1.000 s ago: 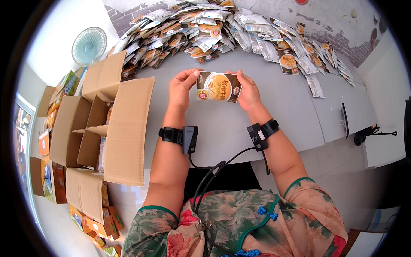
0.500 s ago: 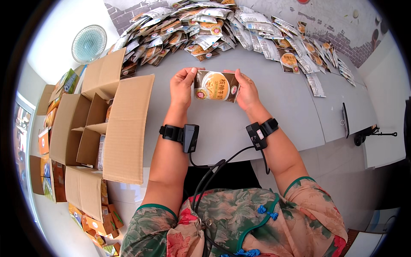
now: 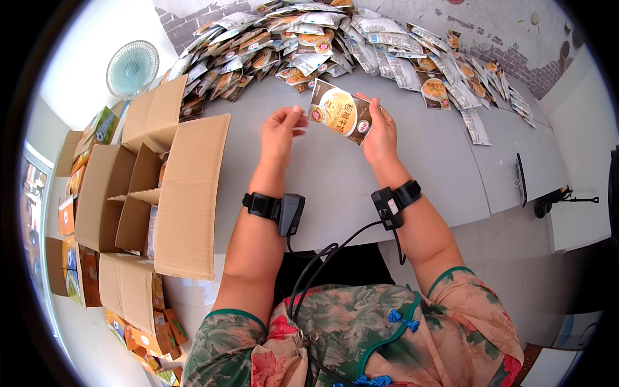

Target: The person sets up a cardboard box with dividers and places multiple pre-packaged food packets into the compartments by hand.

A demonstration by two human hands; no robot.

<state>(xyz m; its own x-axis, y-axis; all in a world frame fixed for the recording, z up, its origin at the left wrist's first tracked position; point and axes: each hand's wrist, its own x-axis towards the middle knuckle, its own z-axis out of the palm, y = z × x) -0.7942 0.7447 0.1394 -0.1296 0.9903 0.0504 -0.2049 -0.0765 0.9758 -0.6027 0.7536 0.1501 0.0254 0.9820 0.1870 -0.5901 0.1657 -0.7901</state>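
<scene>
My right hand (image 3: pixel 379 133) grips the right end of a flat brown and cream packet (image 3: pixel 338 111), thumb along its edge. The packet's printed front faces up, and it slopes down from upper left to lower right above the table. My left hand (image 3: pixel 282 133) is off the packet, just beyond its left end. Its fingers are loosely curled and a little apart, with nothing between them. Both wrists wear black straps with a small dark box and a cable.
A large heap of similar packets (image 3: pixel 303 48) lines the far side of the grey table (image 3: pixel 425 174). An open cardboard box (image 3: pixel 191 200) with dividers stands at the left. More cartons (image 3: pixel 151 338) lie beyond it. A fan (image 3: pixel 132 69) is at the far left.
My left hand has let go of the packet and moved slightly down and away. In my right hand, the packet has swung so its left end points up and away from me.
</scene>
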